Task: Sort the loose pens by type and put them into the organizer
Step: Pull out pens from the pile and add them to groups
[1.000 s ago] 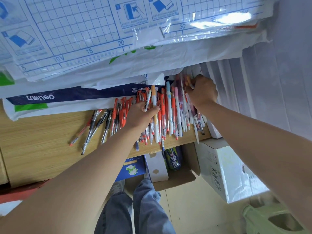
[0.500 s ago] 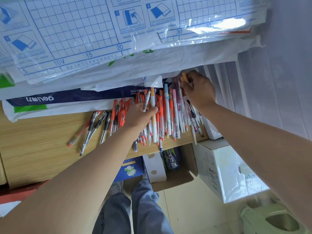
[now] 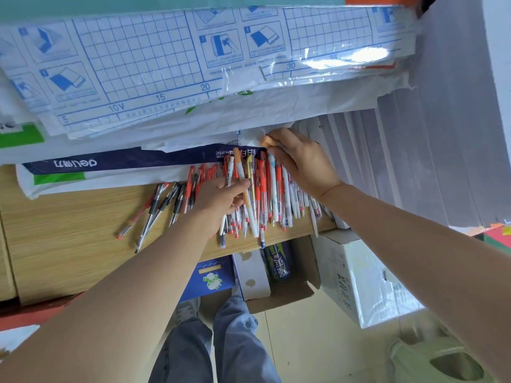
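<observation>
Roughly parallel pens, long axes near-to-far

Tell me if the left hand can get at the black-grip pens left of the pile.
Probably yes: the black-grip pens lie bare on the wooden desk beside the left hand, nothing over them. But it pinches a white pen, so its fingers are occupied.

Pale wooden tabletop; blue-gridded sheets piled at its back; open cardboard box on the beige floor beneath; grey pleated curtain at right.
</observation>
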